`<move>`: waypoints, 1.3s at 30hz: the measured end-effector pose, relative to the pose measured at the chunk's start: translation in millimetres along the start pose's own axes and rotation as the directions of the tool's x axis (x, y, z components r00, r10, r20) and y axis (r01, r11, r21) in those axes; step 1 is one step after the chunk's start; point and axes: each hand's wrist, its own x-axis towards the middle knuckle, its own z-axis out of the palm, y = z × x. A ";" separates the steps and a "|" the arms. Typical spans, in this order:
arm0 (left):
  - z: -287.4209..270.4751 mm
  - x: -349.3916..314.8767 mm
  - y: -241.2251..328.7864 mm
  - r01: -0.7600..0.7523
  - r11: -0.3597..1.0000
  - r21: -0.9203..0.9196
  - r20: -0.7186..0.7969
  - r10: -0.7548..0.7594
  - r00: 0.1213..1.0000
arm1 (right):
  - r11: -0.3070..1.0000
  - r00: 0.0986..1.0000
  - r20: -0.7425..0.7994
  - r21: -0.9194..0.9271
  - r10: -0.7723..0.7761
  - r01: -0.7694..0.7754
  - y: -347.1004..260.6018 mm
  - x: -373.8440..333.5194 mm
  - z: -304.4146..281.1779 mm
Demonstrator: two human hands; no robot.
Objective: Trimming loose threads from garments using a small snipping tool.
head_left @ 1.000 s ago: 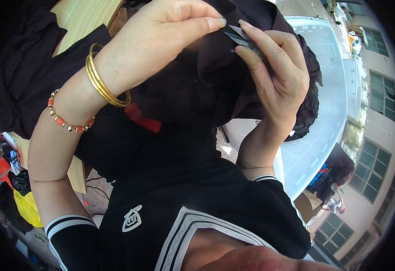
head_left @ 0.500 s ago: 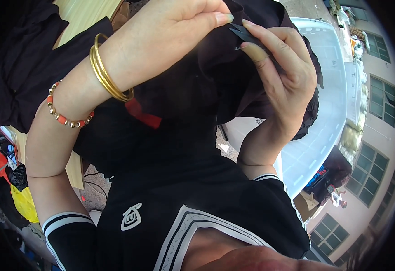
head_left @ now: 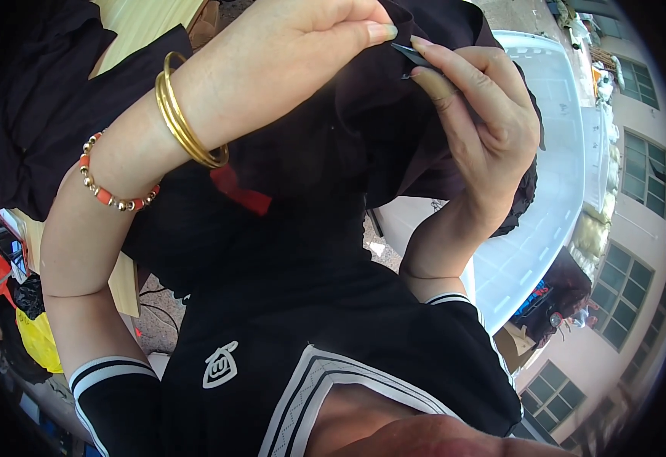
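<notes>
Near the top of the view, my left hand (head_left: 325,34) pinches the edge of a dark cloth garment (head_left: 302,126) between thumb and fingers. The cloth hangs down in folds over my lap, with a small red strip (head_left: 241,192) against it. Close to the left fingertips, my right hand (head_left: 493,103) is closed around small dark thread snips (head_left: 418,58). The blades point toward the pinched edge; whether they touch it I cannot tell. A tan covering wraps the right thumb. The snips' handle is mostly hidden in the palm.
More dark cloth (head_left: 36,114) lies across a light wooden table (head_left: 142,38) at the left. A large whitish plastic tub (head_left: 565,145) stands to the right, with dark cloth over its near side. Yellow (head_left: 40,339) and black bags (head_left: 30,295) lie at the lower left.
The snips' blades, spread apart before, now look closer together. My right hand has shifted very slightly to the right; my left hand still pinches the cloth in nearly the same place.
</notes>
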 end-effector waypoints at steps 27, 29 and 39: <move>-26.5 17.1 24.6 0.597 -0.053 -0.800 0.357 -0.842 0.404 | 0.999 0.988 -0.143 0.004 0.053 -0.053 -18.7 -32.2 32.4; -23.8 19.3 26.0 0.597 -0.057 -0.801 0.344 -0.859 0.380 | 0.998 0.982 -0.181 -0.025 0.058 -0.063 -19.5 -33.0 34.3; -24.1 18.2 23.7 0.598 -0.028 -0.801 0.312 -0.872 0.378 | 0.996 0.981 -0.177 0.032 0.083 -0.078 -20.9 -28.6 34.4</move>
